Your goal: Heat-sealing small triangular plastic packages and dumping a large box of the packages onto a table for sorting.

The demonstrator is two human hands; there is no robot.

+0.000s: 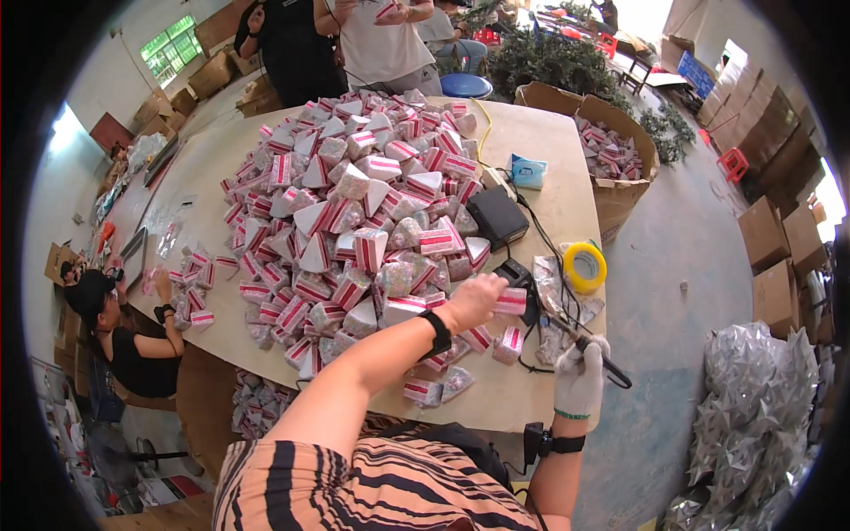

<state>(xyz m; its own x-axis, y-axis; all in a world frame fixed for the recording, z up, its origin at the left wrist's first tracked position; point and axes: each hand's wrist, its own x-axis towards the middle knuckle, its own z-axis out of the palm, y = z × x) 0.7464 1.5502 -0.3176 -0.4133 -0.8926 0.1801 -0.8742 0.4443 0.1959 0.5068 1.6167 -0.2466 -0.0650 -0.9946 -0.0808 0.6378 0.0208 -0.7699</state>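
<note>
My left hand point(475, 303), bare with a black wrist strap, grips a small wedge shaped like a cake slice point(511, 301), with pink and white stripes. My right hand point(581, 365), in a white knitted glove, is closed around a thin dark stick-like tool point(582, 342); its exact kind does not show. The tool points up and left toward the table's right edge. A black curved piece, perhaps its cord, shows beside the glove. To the left of my hands rises a large pile of similar cake-slice pieces point(354, 203). One loose slice point(507, 345) lies just below my left hand.
A black box-shaped device point(498, 216), cables, yellow tape roll point(585, 267) and blue packet point(529, 172) lie on the table point(540, 133). A carton point(620, 190) of slices stands beyond. Silver star-shaped items point(753, 416) stand right. A co-worker point(133, 327) sits left; two people stand opposite.
</note>
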